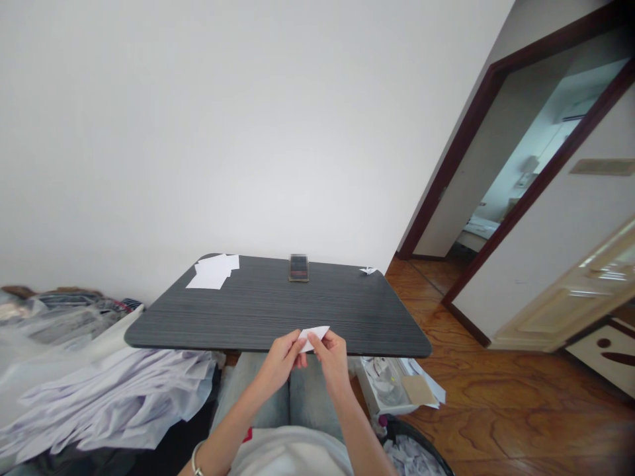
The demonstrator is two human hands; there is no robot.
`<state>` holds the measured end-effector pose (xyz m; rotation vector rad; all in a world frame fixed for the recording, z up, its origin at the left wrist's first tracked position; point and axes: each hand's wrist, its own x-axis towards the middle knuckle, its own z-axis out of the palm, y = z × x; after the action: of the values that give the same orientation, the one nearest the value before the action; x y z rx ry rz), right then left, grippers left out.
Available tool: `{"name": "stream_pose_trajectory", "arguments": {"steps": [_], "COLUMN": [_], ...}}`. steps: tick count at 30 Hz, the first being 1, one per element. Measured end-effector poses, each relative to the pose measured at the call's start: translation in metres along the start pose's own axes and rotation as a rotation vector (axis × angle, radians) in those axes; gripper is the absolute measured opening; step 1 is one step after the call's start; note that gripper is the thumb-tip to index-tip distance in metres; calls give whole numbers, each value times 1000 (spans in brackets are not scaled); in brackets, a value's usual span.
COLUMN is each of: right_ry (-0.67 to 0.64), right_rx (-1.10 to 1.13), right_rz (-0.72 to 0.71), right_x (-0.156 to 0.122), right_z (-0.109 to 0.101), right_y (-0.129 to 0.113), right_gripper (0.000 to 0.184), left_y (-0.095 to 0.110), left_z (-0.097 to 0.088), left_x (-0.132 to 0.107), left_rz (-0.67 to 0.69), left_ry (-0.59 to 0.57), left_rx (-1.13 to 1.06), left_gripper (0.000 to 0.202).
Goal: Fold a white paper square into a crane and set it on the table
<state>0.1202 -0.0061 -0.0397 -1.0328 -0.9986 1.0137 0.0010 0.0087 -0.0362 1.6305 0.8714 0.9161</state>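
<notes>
A small folded piece of white paper (312, 336) is pinched between my two hands, just over the front edge of the dark table (278, 307). My left hand (284, 354) grips its left end between thumb and fingers. On its right side, my right hand (331, 352) presses it with the thumb on top. The fingers behind the paper are partly hidden. Several sheets of white paper (211, 272) lie at the table's back left. A small folded white paper shape (368, 270) sits at the back right.
A dark phone-like object (298, 268) stands at the table's back middle, against the white wall. White cloth (114, 396) is heaped at the left. Below the table's right side are a white box (391, 390) of items and a dark bin (417, 453) full of paper scraps.
</notes>
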Motion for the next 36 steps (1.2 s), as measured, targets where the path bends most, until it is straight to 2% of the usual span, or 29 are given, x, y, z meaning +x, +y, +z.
{"name": "stream_pose_trajectory", "arguments": {"steps": [6, 10, 17, 29, 36], "right_ry": [-23, -23, -77, -81, -84], "right_rx": [-44, -54, -80, -123, -169], "right_rz": [-16, -65, -68, -54, -96], "right_x": [24, 47, 80, 109, 110], "right_z": [5, 6, 3, 5, 2], "right_y": [21, 36, 54, 56, 53], "right_gripper": [21, 21, 19, 17, 19], "left_y": [-21, -37, -54, -58, -57], "left_z": [-11, -19, -29, -43, -45], "left_x": [20, 39, 68, 92, 90], "left_rz": [12, 15, 4, -25, -21], "left_ry": [35, 43, -23, -81, -44], "left_rx": [44, -12, -43, -75, -28], "left_gripper": [34, 35, 38, 36, 33]}}
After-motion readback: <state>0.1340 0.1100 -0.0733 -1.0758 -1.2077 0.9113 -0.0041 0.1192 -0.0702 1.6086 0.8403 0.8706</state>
